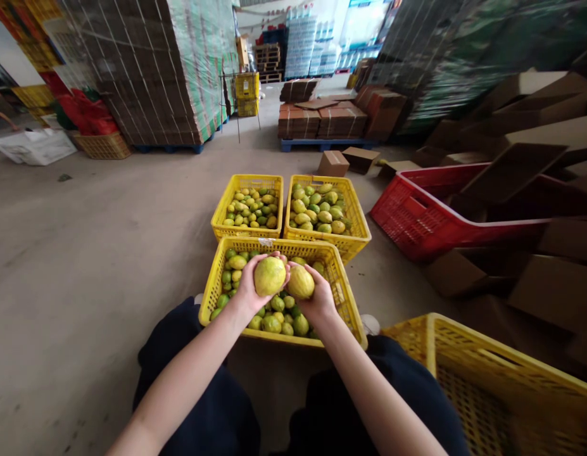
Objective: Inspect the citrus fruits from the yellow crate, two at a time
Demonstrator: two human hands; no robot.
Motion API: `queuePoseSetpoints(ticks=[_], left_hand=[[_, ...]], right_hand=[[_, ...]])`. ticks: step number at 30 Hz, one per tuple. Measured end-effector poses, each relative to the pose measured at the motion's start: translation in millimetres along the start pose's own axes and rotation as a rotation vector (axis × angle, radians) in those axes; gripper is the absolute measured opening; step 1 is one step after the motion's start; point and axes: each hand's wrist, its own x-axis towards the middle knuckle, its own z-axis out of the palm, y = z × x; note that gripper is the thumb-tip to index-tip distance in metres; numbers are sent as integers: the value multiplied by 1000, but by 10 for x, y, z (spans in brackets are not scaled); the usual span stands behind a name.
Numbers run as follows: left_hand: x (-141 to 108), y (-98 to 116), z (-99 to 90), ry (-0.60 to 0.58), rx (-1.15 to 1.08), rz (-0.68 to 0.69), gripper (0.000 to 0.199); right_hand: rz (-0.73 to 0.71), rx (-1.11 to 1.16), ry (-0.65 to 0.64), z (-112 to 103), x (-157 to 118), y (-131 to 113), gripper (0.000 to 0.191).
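Observation:
My left hand [249,288] is closed round a large yellow-green lemon [269,276]. A second, slightly smaller lemon [301,282] sits in the closed fingers of my right hand [321,299]. Both hands are side by side, with the fingertips close together, above a yellow plastic crate [284,339]. Inside that crate lie many green and yellow lemons [271,323], partly hidden by my hands. Two more yellow crates stand just beyond: the left one [220,209] holds smaller yellow and green fruit, the right one [358,221] larger fruit.
At my right are a yellow crate [483,351] and a red crate [416,218] with cardboard boxes [516,171] heaped about it. Flattened cartons on a blue pallet [321,144] stand ahead. Wrapped stacks [136,69] rise on both sides. Concrete floor [113,240] stretches out at left.

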Motion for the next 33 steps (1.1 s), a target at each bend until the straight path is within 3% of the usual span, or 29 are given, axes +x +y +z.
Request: queuePoseSetpoints(ticks=[3, 7, 10, 15, 20, 27, 30, 33], left_hand=[[-5, -15, 14, -14, -42, 46, 11], [-21, -30, 0, -49, -69, 72, 12], [-30, -36, -30, -58, -46, 101, 14], [-31, -106, -58, -80, 8, 124, 27], [7, -199, -90, -13, -25, 73, 32], [79, -180, -194, -78, -27, 158, 34], [104, -198, -239, -44, -6, 199, 32], [134, -218, -277, 27, -42, 198, 24]], right_hand=[[-210, -101, 67, -17, 10, 13, 18], [-567, -419, 116, -38, 5, 31, 14], [-692, -628, 124, -17, -30, 64, 12], [-726, -673, 133, 16, -27, 154, 11], [-705, -634, 126, 8, 49, 199, 16], [-765, -962, -167, 14, 35, 228, 24], [-781, -1105, -313, 9, 9, 232, 39], [-794, -1151, -327, 36, -31, 247, 44]])
